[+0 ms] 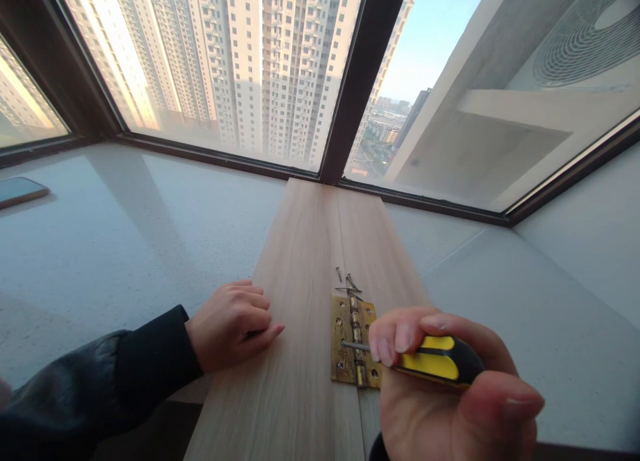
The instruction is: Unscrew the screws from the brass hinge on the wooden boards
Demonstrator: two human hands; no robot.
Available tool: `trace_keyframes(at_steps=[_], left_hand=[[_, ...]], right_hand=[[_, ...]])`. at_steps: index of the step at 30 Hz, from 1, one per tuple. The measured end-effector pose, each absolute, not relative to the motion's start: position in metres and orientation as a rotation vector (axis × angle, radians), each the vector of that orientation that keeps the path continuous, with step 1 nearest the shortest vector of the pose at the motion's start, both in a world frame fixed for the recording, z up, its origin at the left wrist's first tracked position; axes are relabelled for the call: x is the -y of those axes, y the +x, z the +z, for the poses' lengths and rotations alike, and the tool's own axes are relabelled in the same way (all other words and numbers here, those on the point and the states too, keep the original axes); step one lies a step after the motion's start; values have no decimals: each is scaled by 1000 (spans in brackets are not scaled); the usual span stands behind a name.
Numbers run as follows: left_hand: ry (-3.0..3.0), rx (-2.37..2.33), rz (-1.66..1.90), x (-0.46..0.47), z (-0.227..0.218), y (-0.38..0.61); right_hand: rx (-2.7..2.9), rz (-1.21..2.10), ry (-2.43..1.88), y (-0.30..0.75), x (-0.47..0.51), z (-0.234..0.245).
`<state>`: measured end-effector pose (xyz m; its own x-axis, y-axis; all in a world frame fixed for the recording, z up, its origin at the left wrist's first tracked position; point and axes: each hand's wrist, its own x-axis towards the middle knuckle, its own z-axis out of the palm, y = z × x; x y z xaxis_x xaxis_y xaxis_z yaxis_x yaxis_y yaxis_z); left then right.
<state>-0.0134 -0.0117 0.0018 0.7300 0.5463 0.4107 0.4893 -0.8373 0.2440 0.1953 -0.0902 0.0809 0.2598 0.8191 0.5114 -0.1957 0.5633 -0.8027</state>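
My right hand (425, 388) is wrapped round a yellow-and-black screwdriver (433, 360). Its shaft points left, and the tip meets a hole or screw in the left leaf of a worn brass hinge (342, 314). That hinge lies flat across the seam between two pale wooden boards (300, 248); my fingers partly cover its right leaf. Just beyond the hinge lie several loose screws (350, 284). My left hand (234, 324) rests at the boards' left edge, fingers curled in and thumb pointing right, with nothing visible in it.
Beneath the boards is a white speckled sill (200, 228). A phone (21, 190) lies on it at the far left. Dark window frames (350, 81) stand at the boards' far end, with tall buildings outside. A pale wall (585, 154) rises on the right.
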Motion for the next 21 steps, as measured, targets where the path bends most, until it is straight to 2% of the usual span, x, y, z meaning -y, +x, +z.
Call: trace_keyframes(at_steps=[2, 8, 16, 21], left_hand=[[2811, -849, 723, 12, 1, -14], [2798, -863, 690, 12, 0, -14], [2768, -855, 703, 12, -1, -15], [2767, -853, 699, 12, 0, -15]], right_hand=[[1140, 796, -635, 187, 88, 82], [1279, 1351, -516, 204, 78, 93], [1271, 978, -744, 226, 85, 92], [1295, 981, -518, 220, 79, 80]])
